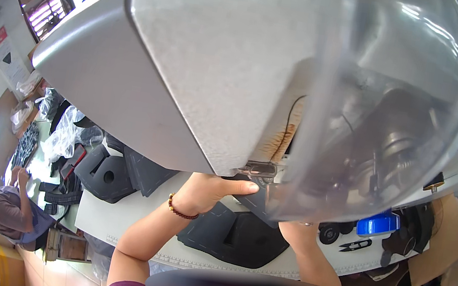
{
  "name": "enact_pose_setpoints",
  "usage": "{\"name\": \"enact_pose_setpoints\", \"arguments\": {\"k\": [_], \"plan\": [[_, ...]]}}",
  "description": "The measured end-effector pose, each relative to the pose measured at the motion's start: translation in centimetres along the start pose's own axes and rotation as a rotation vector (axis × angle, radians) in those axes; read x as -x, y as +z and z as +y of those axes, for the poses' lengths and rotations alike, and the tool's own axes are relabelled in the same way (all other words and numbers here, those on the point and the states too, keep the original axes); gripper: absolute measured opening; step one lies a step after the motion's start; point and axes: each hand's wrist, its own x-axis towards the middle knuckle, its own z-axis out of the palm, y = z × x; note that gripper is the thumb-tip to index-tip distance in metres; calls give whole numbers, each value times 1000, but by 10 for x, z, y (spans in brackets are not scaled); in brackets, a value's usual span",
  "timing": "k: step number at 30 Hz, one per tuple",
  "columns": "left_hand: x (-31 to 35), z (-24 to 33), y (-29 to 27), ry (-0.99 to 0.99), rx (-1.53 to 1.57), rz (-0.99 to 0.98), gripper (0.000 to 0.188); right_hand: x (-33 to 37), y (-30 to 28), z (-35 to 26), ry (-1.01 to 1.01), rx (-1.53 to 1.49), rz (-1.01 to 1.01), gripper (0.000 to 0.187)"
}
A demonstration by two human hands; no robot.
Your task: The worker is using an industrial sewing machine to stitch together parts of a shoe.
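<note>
One dark panel (259,207) lies over the pale surface (98,218) beneath the sewing machine (209,79), right of the left hand (210,191) and left of the right hand (298,232); the left thumb (241,188) is nearer the metal fitting (261,169). Its long axis is unclear, and with fingers hidden, I cannot tell whether either hand grips it.

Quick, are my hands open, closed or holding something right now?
Left hand: thumb extended, other fingers hidden; grip can't be told.
Right hand: fingers hidden near the clear plastic shield; can't tell.
</note>
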Motion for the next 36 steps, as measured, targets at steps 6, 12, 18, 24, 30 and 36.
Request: {"name": "enact_pose_setpoints", "arguments": {"k": [6, 12, 18, 24, 30, 36], "plan": [[1, 3, 3, 56, -27, -16, 40, -2, 0, 5, -48, -9, 55, 17], [1, 2, 2, 143, -87, -6, 34, 1, 0, 4, -22, -121, 14, 20], [-1, -4, -2, 106, -160, 43, 30, 11, 4, 3, -94, 315, -38, 24], [12, -1, 15, 97, -252, 259, 36, 9, 6, -2, 194, 57, -105, 22], [49, -22, 22, 783, -1065, 468, 28, -32, -37, -4, 238, -202, -175, 22], [34, -13, 52, 1072, -1314, 391, 27, -38, -37, 20, 362, -256, -400, 22]]}}
